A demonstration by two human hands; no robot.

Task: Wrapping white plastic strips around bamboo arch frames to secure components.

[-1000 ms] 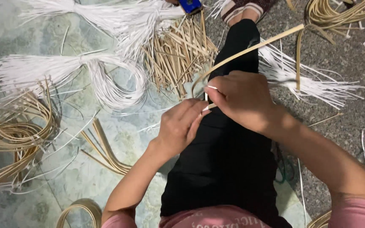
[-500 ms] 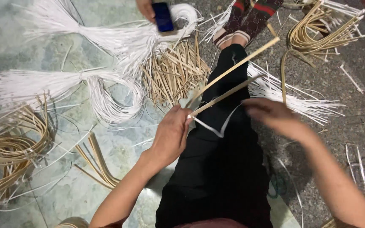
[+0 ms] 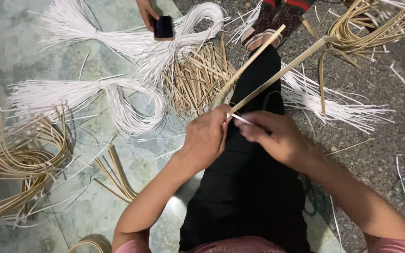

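My left hand (image 3: 207, 136) grips the near ends of two long tan cane strips (image 3: 277, 74) that slant up to the right over my black-trousered leg (image 3: 254, 187). One strip bends down at its far end. My right hand (image 3: 277, 138) pinches a thin white strand (image 3: 240, 119) right beside the left hand's fingers, where the canes meet. Both hands hover above my outstretched leg, close together and touching at the fingertips.
Bundles of white strands (image 3: 94, 89) lie on the floor to the left, and a pile of short tan sticks (image 3: 195, 79) beside them. Coiled cane (image 3: 15, 164) sits at far left and top right (image 3: 371, 23). Another person's hand holds a dark phone (image 3: 163, 27) at the top.
The two canes have swung apart and upward to the right. My right hand came back in from the right to the left hand, now pinching the white strand. The view shifted downward.
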